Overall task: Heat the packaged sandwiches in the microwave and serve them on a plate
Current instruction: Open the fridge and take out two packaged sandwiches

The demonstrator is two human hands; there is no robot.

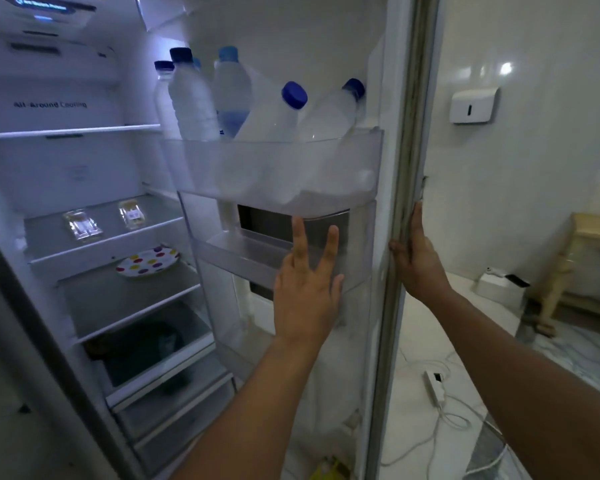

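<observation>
The left hand (305, 289) is raised with its fingers straight and spread in front of the clear plastic door bins (284, 258), holding nothing. The right hand (417, 251) lies with straight fingers along the edge of the open white fridge door (400, 188). Well to the left of both hands, two clear-wrapped packaged sandwiches (83, 225) lie side by side on a glass shelf (49, 237). On the shelf below them sits a white plate with coloured dots (147, 262). Above the left hand, blue-capped water bottles (194, 98) stand and lean in the top door bin.
</observation>
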